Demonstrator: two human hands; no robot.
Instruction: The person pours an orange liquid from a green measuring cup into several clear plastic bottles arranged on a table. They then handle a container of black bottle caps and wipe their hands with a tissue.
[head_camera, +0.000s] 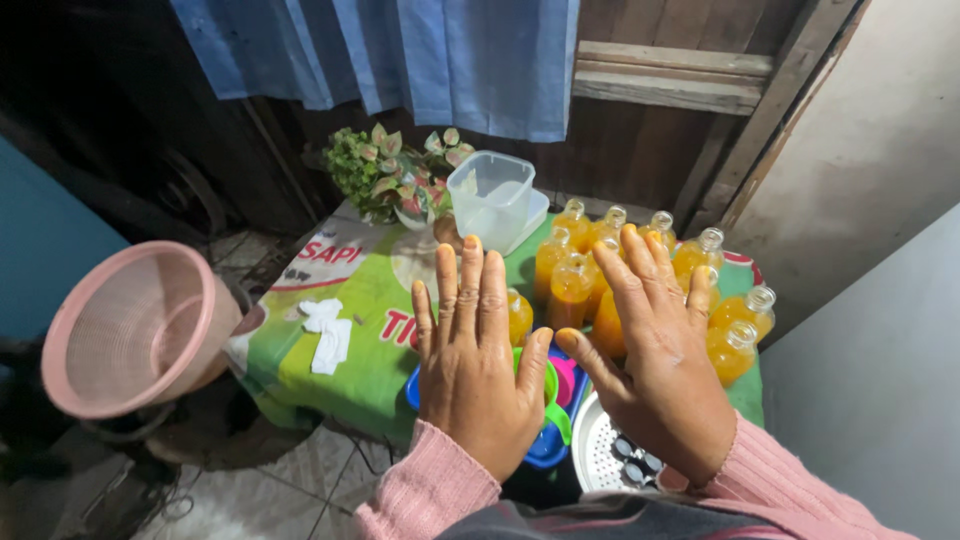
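You are holding both hands flat and spread above the desk (330, 380), gripping nothing: left hand (475, 365) and right hand (660, 375) side by side. Just beyond your fingers (470, 280) the orange bottles (620, 275) are standing crowded; a careless sweep forward could be toppling them. Under your palms the small coloured funnels (555, 395) are lying, partly hidden.

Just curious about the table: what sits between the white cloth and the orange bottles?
In the head view, the left hand covers most of that stretch; green tablecloth shows beside the white cloth, before the orange bottles.
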